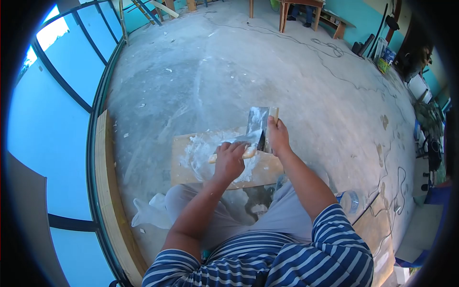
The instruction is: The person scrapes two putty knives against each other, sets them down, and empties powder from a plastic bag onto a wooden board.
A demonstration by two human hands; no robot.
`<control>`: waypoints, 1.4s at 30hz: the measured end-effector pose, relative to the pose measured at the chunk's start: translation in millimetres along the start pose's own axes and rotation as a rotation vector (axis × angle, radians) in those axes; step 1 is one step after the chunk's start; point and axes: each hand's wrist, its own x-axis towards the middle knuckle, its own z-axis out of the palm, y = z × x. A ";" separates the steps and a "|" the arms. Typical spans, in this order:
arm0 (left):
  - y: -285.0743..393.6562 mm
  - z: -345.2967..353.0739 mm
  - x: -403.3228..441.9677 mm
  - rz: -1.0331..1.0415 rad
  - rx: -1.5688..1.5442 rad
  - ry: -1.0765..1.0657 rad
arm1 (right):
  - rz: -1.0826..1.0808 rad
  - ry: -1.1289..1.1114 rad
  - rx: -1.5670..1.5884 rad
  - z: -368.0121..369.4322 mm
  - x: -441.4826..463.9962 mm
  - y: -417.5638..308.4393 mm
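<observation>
Over the board, my left hand (230, 160) is closed around the pale wooden handle of a wide putty knife (249, 137). My right hand (278, 137) grips the wooden handle of a second putty knife (255, 117), held with its blade raised and smeared with white paste. The two metal blades meet or overlap between my hands; whether they touch is hard to tell. Beneath them a wooden board (178, 167) lies on the floor in front of my legs. White putty (196, 146) is spread over much of it, partly hidden by my left hand.
A long timber beam (106, 177) runs along the window frame at left. Beside my left leg lies a white plastic bag (152, 213); a clear plastic container (351, 201) is at right. Cables (330, 48) trail across the floor. A wooden table (285, 9) and another person (418, 62) are farther back.
</observation>
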 end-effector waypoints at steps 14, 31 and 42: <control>-3.2 -6.7 2.9 -0.042 0.017 0.036 | -0.094 -0.114 -0.133 5.7 -17.6 -8.9; 21.1 -33.6 10.4 0.242 -0.396 0.202 | 0.808 -0.797 1.272 -15.6 42.7 54.4; 41.4 -26.6 13.2 0.408 -0.287 0.077 | 0.310 -0.803 0.865 -1.5 8.2 50.6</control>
